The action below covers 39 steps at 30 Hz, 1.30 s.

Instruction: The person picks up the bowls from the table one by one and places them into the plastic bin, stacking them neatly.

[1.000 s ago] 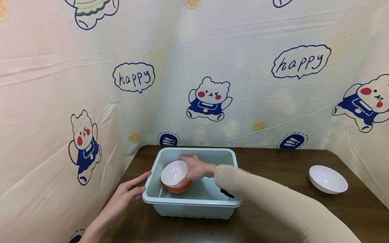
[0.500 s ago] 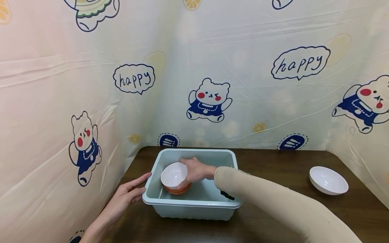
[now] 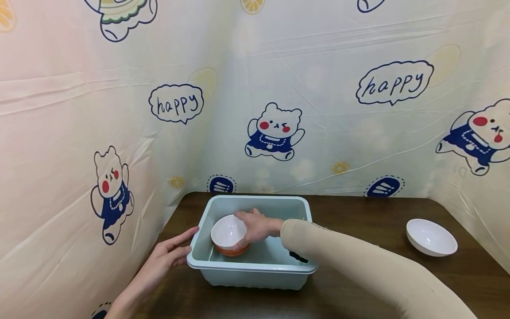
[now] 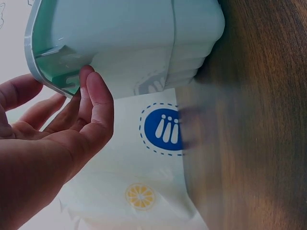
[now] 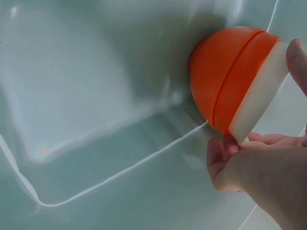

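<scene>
A pale blue-green plastic basin [image 3: 255,266] stands on the dark wooden table. Inside it, near the left wall, a small white bowl [image 3: 227,231] sits nested on top of orange bowls [image 3: 232,252]. My right hand [image 3: 256,226] grips the white bowl at its right rim. In the right wrist view, two orange rims show below the white bowl [image 5: 259,93], with thumb and fingers on opposite sides of it. At the basin's left end my left hand [image 3: 163,256] holds the rim, its fingers bent against the outer wall in the left wrist view.
Another, wider white bowl [image 3: 431,237] rests on the table [image 3: 358,221] at the right. A printed cloth [image 3: 326,124] hangs behind the table and along both sides. My right sleeve [image 3: 358,257] crosses over the basin's right rim.
The white bowl has gone down slightly onto the orange bowls, with my right hand still on it. My left hand keeps its place at the basin's rim.
</scene>
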{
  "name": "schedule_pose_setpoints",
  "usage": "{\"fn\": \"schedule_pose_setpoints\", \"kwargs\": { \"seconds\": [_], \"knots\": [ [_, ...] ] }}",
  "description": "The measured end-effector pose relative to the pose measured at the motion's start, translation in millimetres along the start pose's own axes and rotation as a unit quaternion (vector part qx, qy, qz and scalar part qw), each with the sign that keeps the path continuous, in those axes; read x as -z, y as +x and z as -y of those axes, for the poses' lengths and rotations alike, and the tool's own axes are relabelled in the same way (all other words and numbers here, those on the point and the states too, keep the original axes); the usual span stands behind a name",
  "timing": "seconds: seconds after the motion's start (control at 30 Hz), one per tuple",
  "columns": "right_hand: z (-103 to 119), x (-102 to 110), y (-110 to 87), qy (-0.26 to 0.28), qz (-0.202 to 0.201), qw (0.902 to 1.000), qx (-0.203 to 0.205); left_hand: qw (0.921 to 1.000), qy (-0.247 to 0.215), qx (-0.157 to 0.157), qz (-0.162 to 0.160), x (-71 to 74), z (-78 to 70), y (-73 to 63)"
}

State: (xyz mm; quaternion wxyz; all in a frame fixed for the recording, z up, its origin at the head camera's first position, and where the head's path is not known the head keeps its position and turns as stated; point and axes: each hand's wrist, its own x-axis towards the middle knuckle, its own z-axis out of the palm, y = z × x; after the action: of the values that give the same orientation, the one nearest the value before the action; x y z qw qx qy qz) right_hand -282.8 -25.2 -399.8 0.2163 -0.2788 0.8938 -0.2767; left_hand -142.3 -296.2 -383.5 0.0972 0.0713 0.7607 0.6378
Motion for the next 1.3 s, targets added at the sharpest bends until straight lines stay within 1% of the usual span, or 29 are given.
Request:
{"fn": "schedule_pose_setpoints", "kwargs": {
  "seconds": [0.1, 0.23, 0.33, 0.47, 0.57, 0.7, 0.83, 0.93, 1.13, 1.3],
  "knots": [
    [1, 0, -1.5, -0.012, 0.005, 0.9999, -0.001, 1.0, -0.004, -0.005, 0.004, 0.2, -0.3, -0.1],
    [8, 2, -9.4, -0.026, 0.013, 0.9996, 0.0, 0.9999, -0.004, -0.007, 0.007, 0.7, -1.8, -0.5],
    [13, 4, -15.4, -0.036, 0.019, 0.9991, 0.01, 0.9999, -0.003, -0.006, 0.01, 1.4, -3.0, -0.6],
    [17, 6, -19.4, -0.05, 0.018, 0.9983, 0.023, 0.9999, -0.001, -0.007, 0.012, 2.1, -2.9, -0.1],
    [18, 7, -20.0, -0.059, 0.015, 0.9978, 0.028, 1.0, 0.0, -0.005, 0.008, 1.6, -2.4, 0.1],
    [19, 7, -19.4, -0.067, 0.009, 0.9967, 0.045, 1.0, -0.001, -0.005, 0.003, 0.6, -1.6, 0.1],
    [20, 7, -18.6, -0.074, 0.002, 0.9952, 0.064, 0.9999, -0.004, -0.013, 0.007, 0.5, -0.6, 0.0],
    [21, 7, -18.5, -0.079, -0.001, 0.9945, 0.068, 0.9998, -0.003, -0.018, 0.011, 0.7, -0.1, -0.1],
    [23, 4, -19.2, -0.093, -0.004, 0.9932, 0.071, 1.0, 0.0, -0.006, -0.001, -0.4, -1.5, -1.1],
    [17, 3, -14.2, -0.092, -0.009, 0.9932, 0.071, 0.9999, 0.001, -0.015, 0.006, 0.0, -0.6, -1.0]
  ]
}}
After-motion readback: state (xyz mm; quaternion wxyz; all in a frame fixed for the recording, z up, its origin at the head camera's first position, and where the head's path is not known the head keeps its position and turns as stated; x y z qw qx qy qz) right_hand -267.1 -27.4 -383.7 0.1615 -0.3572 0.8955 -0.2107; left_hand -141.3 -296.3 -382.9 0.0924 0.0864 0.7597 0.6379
